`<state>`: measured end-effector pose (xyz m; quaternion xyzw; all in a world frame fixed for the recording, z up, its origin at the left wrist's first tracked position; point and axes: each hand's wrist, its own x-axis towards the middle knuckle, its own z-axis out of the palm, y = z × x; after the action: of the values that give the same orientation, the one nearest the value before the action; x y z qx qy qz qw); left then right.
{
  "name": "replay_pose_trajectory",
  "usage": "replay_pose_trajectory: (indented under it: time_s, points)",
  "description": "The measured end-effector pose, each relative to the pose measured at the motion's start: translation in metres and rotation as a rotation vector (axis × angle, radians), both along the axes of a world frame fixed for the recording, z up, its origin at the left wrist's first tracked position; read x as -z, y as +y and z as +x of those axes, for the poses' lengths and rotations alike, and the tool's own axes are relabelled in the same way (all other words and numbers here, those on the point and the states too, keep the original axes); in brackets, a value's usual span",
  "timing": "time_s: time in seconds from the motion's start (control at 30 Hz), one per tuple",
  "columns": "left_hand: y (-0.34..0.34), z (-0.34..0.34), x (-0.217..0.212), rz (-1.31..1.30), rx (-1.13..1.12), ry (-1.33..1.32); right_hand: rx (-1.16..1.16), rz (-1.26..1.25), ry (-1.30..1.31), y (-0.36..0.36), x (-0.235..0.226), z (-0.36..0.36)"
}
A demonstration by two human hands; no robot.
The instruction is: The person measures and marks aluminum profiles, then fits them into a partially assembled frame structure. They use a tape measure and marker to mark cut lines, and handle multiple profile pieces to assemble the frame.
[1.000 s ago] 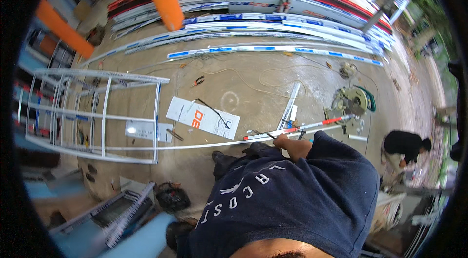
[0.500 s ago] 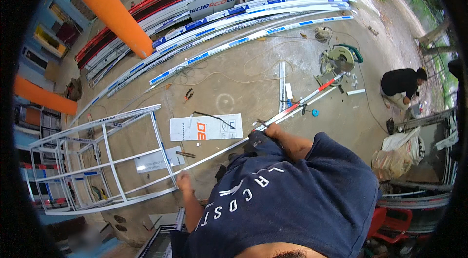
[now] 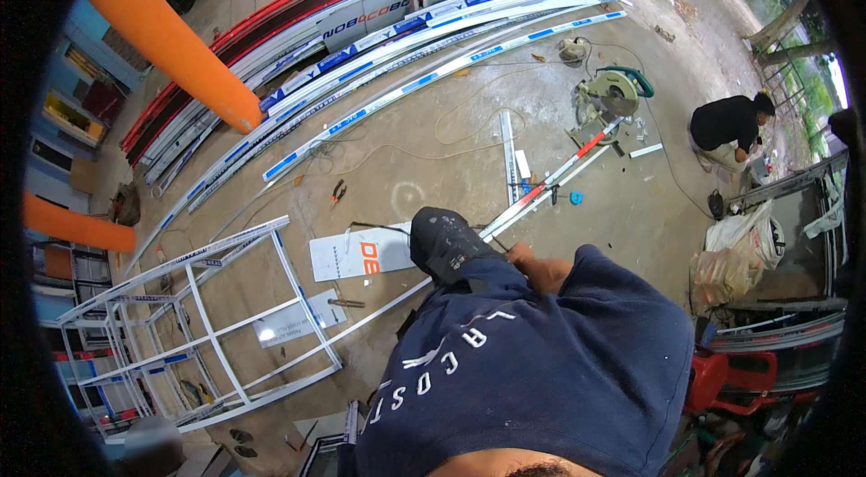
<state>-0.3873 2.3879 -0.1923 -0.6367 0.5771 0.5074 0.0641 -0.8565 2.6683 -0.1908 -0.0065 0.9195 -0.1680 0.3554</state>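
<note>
My right hand is closed beside my thigh, its fingertips partly hidden. A thin dark piece sticks out by it, too small to name. Close to that hand runs a long white metal profile, next to a red-and-white one. My raised dark-trousered leg covers part of the white profile and of a white panel on the floor. The left hand is out of sight beyond my shirt. At left lies a white frame of joined bars, near the far end of the long profile.
A miter saw stands ahead right, its cord trailing over the floor. Pliers and a blue roll lie on the concrete. Long profiles are stacked beyond, near an orange post. A person crouches at right.
My leg has come forward over the white profile and panel. My left hand has left the view, and my right hand has drawn in close to my body.
</note>
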Motion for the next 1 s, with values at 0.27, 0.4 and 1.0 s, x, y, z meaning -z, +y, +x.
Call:
replay_pose_trajectory:
  time_s: [0.27,0.4,1.0]
  points:
    - [-0.046,-0.022,0.002,-0.151,-0.104,-0.014,0.015,-0.05,-0.047,-0.08,0.001,-0.062]
    - [-0.088,-0.07,0.005,-0.23,-0.013,-0.019,-0.019,0.011,-0.093,-0.131,-0.002,-0.116]
    - [-0.26,-0.41,-0.145,-0.486,0.079,0.225,-0.11,-0.181,0.07,-0.256,0.062,-0.392]
